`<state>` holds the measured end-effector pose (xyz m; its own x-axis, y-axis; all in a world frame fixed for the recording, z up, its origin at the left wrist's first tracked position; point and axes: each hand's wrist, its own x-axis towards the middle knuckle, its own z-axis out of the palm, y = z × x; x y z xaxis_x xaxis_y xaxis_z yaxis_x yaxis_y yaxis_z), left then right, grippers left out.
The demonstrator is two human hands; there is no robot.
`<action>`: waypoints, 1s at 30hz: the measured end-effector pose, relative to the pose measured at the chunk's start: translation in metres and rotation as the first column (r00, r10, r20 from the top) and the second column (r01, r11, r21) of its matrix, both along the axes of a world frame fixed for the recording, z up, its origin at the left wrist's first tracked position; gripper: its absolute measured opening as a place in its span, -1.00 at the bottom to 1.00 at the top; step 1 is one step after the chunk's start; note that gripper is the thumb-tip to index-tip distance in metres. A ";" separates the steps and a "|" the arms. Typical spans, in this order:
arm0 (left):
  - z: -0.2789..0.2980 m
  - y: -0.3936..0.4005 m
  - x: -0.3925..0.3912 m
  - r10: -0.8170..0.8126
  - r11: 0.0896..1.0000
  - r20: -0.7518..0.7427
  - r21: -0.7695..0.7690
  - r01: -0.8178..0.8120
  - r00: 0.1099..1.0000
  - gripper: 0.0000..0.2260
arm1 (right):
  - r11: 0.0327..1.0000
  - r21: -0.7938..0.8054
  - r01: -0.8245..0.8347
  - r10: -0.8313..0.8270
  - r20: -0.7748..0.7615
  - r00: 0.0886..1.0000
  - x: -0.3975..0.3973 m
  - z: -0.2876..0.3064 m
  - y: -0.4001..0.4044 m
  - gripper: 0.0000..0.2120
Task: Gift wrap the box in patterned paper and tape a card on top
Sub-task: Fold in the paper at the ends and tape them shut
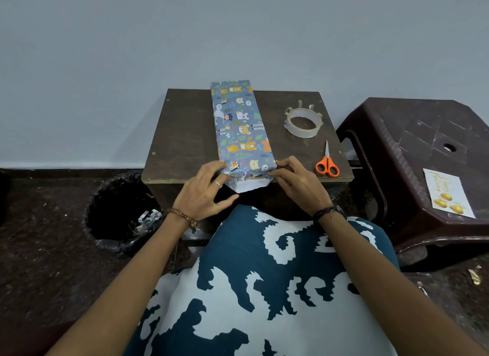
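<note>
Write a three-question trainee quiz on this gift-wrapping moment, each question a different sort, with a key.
1. True or false: the scissors lie left of the wrapped box.
2. Where is the card? A) on the box B) on the plastic stool C) in the bin
3. Which end of the box are the left hand and right hand folding?

Key: 1 false, they lie to its right, nearer than the tape roll. 2 B. 3 The near end, its paper flaps not yet closed.
</note>
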<state>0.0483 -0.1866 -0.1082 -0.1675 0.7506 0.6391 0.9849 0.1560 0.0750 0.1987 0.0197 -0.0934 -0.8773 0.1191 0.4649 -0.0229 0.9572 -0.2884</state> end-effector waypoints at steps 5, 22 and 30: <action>-0.001 0.004 0.001 0.062 0.998 -0.058 0.016 -0.061 0.996 -0.74 | 0.999 0.045 -0.025 0.025 0.011 1.000 0.005 0.001 -0.003 -0.73; -0.005 0.017 0.017 0.193 0.969 0.006 0.158 -0.191 0.981 -0.87 | 0.977 0.019 0.213 -0.206 -0.165 0.964 -0.011 -0.005 -0.023 -0.81; -0.010 0.018 0.013 0.232 0.968 -0.088 0.118 -0.221 0.969 -0.85 | 0.977 0.003 0.212 -0.209 -0.166 0.964 -0.011 -0.008 -0.021 -0.79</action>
